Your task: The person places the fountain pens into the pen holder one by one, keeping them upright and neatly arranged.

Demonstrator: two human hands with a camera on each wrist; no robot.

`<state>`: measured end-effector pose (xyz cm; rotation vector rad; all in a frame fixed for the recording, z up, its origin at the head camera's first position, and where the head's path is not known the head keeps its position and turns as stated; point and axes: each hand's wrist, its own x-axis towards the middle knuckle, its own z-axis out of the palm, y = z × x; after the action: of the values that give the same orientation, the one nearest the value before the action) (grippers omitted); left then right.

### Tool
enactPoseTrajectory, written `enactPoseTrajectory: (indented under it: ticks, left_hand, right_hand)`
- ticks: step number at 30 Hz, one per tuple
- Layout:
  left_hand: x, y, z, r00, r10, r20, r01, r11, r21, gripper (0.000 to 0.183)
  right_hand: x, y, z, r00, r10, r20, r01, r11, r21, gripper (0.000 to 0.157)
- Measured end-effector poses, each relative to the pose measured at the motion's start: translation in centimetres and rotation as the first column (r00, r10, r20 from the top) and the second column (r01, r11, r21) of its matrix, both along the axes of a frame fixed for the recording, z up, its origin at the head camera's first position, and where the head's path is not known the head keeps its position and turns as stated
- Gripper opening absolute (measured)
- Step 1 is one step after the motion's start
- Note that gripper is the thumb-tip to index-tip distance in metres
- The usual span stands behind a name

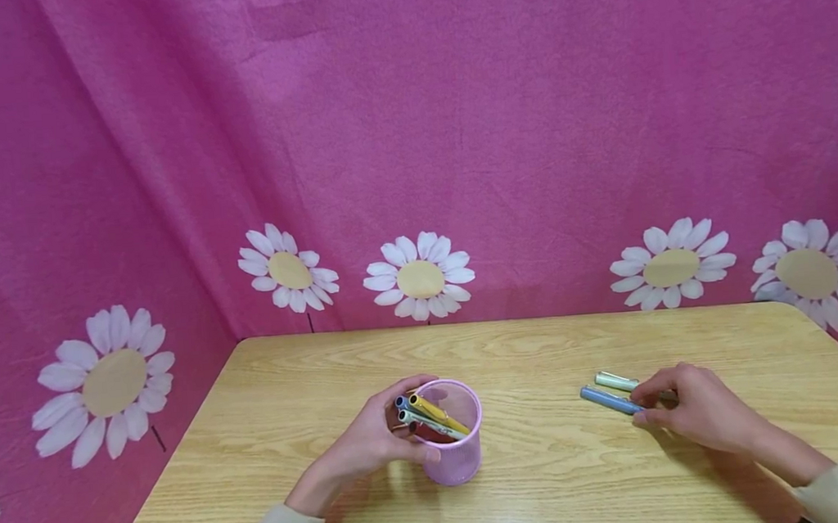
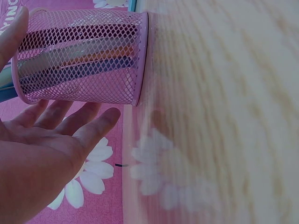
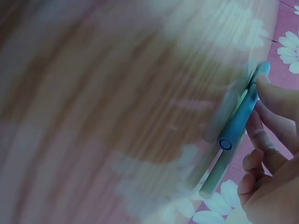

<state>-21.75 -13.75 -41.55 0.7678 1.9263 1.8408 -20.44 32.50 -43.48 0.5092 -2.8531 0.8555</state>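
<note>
Grasped on both sides: right hand [image 1: 704, 415] pinching a blue pen [image 1: 609, 399], left hand [image 1: 366, 440] holding a pink mesh cup [image 1: 455, 462].

Thumb and fingers of the right hand close on one end of the blue pen, which is at the right part of the wooden table [image 1: 540, 490], just beside a pale green pen [image 1: 615, 380]; whether the blue pen is lifted at all, I cannot tell; the cup stands upright near the table's middle, well apart from that pair, the left thumb and fingers on opposite sides of it; yellow [image 1: 442, 416] and red [image 1: 431, 434] pens lean inside among others; daisy-printed magenta cloth [image 1: 497, 124] hangs behind.
</note>
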Motion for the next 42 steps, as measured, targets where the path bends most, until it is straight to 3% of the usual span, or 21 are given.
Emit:
enactPoseTrajectory:
  ticks: [4,12,21,42]
  left_hand:
    - [0.1,0.0,0.1,1.0,0.0,0.004,0.0,1.0,-0.006,0.086]
    - [0.2,0.0,0.2,1.0,0.004,-0.015,-0.004,1.0,-0.011,0.085]
    - [0.2,0.1,0.4,1.0,0.008,-0.001,-0.008,1.0,-0.023,0.088]
    - [0.1,0.2,0.2,1.0,-0.013,-0.015,0.013,1.0,0.013,0.084]
  right_hand:
    - [-0.1,-0.3,0.0,0.998,-0.006,0.058,0.007,1.0,-0.016,0.017]
    - [-0.2,-0.5,-0.2,0.998,0.022,0.052,-0.021,1.0,-0.017,0.015]
    - [0.2,-0.9,0.0,0.991,0.098,0.085,-0.09,0.991,-0.102,0.021]
    - [-0.2,-1.9,-0.1,0.969,0.142,0.201,-0.1,0.974,-0.204,0.021]
